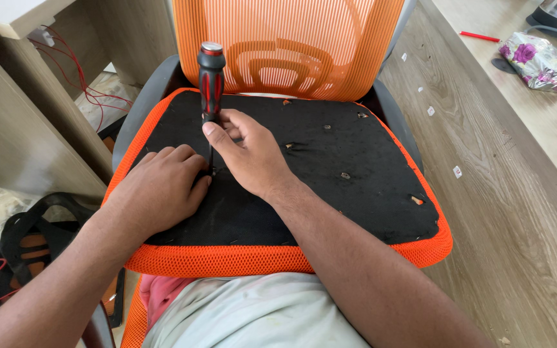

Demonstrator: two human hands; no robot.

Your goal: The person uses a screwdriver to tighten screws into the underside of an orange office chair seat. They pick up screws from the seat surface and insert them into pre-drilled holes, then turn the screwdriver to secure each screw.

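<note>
While upright, screwdriver (pixel 211 77) in closed right hand (pixel 249 154) grip; left hand (pixel 162 187) flat on seat underside (pixel 356 187)

Item: upturned chair seat with black fabric underside and orange mesh border (pixel 291 258), resting across my lap, its orange mesh backrest (pixel 288 38) rising behind.

Tool: screwdriver with black-and-red handle and silver cap (pixel 211 80), upright, tip down on the black fabric at the left part of the seat.

Left hand (pixel 162 187): I see it flat on the fabric, fingers bunched against the screwdriver's shaft.

Right hand (pixel 246 151): grip closed round the lower handle and shaft, thumb up along it.

Surroundings: pale wooden table (pixel 517 161) at right, carrying a floral foil-wrapped packet (pixel 539 61) and a red pen (pixel 478 36); red wires (pixel 78 77) at left beside wooden panels.
</note>
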